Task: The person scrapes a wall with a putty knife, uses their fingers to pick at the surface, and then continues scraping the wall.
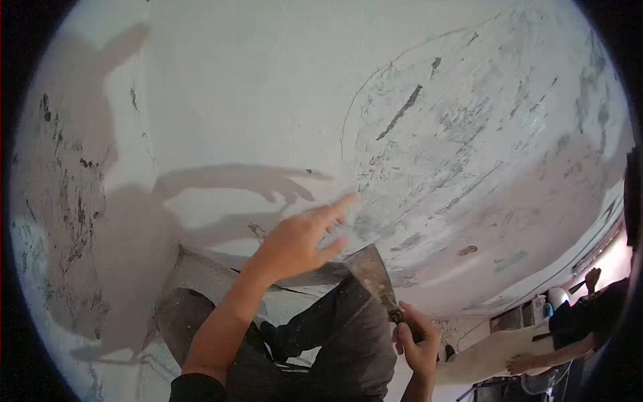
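Note:
My left hand (301,242) is raised before the white wall (228,100), its index finger stretched out toward a rough, scraped area and its thumb apart. It holds nothing. Lower and to the right, my right hand (422,342) grips the handle of a putty knife (371,271). The flat, stained blade points up and left, its edge just below my left thumb. Dark gouges and grey streaks mark the scraped patch (462,134), which a thin curved line borders on its upper left.
My bent legs (355,342) in dark trousers are below my hands. Another rough, dark-flecked strip of wall (67,194) is at the left, partly under my shadow. At the lower right, another person (583,321) stands near some equipment (519,318).

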Demonstrator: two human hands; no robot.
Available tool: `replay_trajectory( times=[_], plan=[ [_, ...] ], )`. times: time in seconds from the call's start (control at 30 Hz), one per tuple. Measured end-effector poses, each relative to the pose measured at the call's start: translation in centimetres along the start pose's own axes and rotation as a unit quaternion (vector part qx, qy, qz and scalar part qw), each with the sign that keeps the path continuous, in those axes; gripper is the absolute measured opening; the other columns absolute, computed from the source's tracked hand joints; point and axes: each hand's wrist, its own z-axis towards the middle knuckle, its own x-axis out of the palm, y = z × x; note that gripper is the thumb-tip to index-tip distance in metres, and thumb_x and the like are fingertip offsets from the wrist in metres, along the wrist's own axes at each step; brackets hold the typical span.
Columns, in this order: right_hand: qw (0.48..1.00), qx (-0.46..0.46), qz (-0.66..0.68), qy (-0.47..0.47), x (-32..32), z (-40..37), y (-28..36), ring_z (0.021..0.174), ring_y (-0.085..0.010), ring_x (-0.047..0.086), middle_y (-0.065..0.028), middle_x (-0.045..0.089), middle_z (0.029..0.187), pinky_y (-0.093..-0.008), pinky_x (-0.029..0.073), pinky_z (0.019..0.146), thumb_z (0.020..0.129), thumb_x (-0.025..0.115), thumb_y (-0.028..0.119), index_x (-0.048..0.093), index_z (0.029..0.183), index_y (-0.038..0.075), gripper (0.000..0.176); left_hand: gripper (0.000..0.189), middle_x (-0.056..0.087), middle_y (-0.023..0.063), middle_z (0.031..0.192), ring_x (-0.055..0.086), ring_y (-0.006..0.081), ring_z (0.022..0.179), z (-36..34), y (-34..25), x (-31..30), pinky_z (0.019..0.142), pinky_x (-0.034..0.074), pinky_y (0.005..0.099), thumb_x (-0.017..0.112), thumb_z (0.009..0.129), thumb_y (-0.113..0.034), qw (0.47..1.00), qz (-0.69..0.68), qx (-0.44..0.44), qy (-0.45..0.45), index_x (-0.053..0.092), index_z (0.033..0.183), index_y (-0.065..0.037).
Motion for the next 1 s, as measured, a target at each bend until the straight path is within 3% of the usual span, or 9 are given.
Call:
replay_trajectory(
  times=[0.03,0.17,0.23,0.3,0.4,0.57,0.63,0.77,1.0],
  plan=[
    [1.000,-0.005,-0.005,-0.001,-0.2,0.1,1.6,0.051,-0.0103,0.053,-0.0093,0.061,0.070,-0.0225,0.041,0.044,0.088,0.055,-0.001,0.056,0.122,-0.006,0.034,0.067,0.066,0.0110,0.105,0.066,0.0264,0.088,-0.4,0.2,0.5,0.078,0.052,0.0368,0.067,0.084,-0.027,0.995,-0.003,0.094,0.022,0.038,0.143,-0.013],
    [0.996,0.012,0.009,0.086,-0.2,2.2,5.6,0.053,-0.0138,0.059,-0.0106,0.063,0.074,-0.0264,0.045,0.041,0.088,0.055,-0.003,0.056,0.120,-0.007,0.033,0.054,0.065,0.0129,0.108,0.063,0.0289,0.095,-1.5,-1.6,0.1,0.082,0.050,0.0377,0.068,0.084,-0.028,0.982,-0.091,0.072,0.149,0.052,0.132,-0.010],
    [0.997,-0.053,0.063,-0.009,0.0,3.7,7.2,0.051,-0.0141,0.058,-0.0117,0.064,0.079,-0.0267,0.046,0.041,0.087,0.056,-0.003,0.056,0.119,-0.007,0.032,0.040,0.065,0.0121,0.106,0.064,0.0284,0.091,-1.3,-2.3,-0.5,0.079,0.050,0.0382,0.065,0.087,-0.024,0.981,-0.106,0.070,0.147,0.058,0.124,-0.009],
    [0.992,-0.084,0.090,-0.043,-0.2,5.2,8.5,0.053,-0.0147,0.056,-0.0136,0.062,0.083,-0.0248,0.043,0.039,0.090,0.057,0.010,0.056,0.116,-0.007,0.031,0.026,0.066,0.0113,0.104,0.064,0.0267,0.089,-1.2,-2.4,-0.5,0.077,0.050,0.0374,0.062,0.089,-0.015,0.986,-0.113,0.100,0.066,0.064,0.113,-0.007],
    [0.879,-0.362,0.307,0.033,0.4,8.3,9.8,0.072,-0.0148,0.041,-0.0069,0.043,0.081,-0.0251,0.035,0.050,0.094,0.049,0.033,0.060,0.103,-0.001,0.037,0.021,0.066,0.0107,0.100,0.064,0.0231,0.088,-0.9,-3.0,-0.6,0.076,0.049,0.0344,0.066,0.085,-0.010,0.962,-0.254,0.100,0.030,0.065,0.105,-0.004],
    [0.835,-0.368,0.405,-0.051,5.3,11.2,14.2,0.059,-0.0146,0.037,-0.0038,0.039,0.064,-0.0339,0.034,0.050,0.097,0.040,0.036,0.049,0.064,0.008,0.044,0.020,0.066,0.0085,0.099,0.064,0.0206,0.088,-0.8,-2.7,1.1,0.076,0.050,0.0316,0.067,0.084,-0.009,0.962,-0.265,0.048,-0.053,0.066,0.104,-0.004],
    [0.766,-0.291,0.566,0.089,5.5,11.7,14.4,0.047,-0.0128,0.028,0.0013,0.033,0.057,-0.0331,0.034,0.050,0.099,0.039,0.036,0.043,0.062,0.010,0.045,0.020,0.066,0.0086,0.099,0.063,0.0191,0.088,-1.0,-2.1,0.6,0.075,0.050,0.0302,0.069,0.083,-0.008,0.962,-0.263,0.018,-0.077,0.066,0.103,-0.004],
    [0.761,-0.384,0.502,0.146,5.3,13.5,14.0,0.030,-0.0085,0.025,0.0028,0.030,0.040,-0.0263,0.025,0.032,0.099,0.039,0.042,0.032,0.050,0.016,0.055,0.023,0.065,0.0103,0.099,0.063,0.0187,0.087,-0.6,-0.3,-0.9,0.074,0.050,0.0299,0.071,0.081,-0.007,0.967,-0.241,0.021,-0.078,0.066,0.103,-0.003],
    [0.766,-0.434,0.465,-0.093,5.6,16.4,14.3,0.027,-0.0051,0.016,0.0058,0.019,0.035,-0.0241,0.020,0.026,0.097,0.038,0.033,0.019,0.049,0.020,0.053,0.018,0.063,0.0106,0.096,0.060,0.0183,0.083,-1.1,6.9,-2.8,0.071,0.048,0.0302,0.058,0.086,-0.002,0.944,0.036,-0.005,-0.328,0.062,0.103,-0.003]
  ],
)
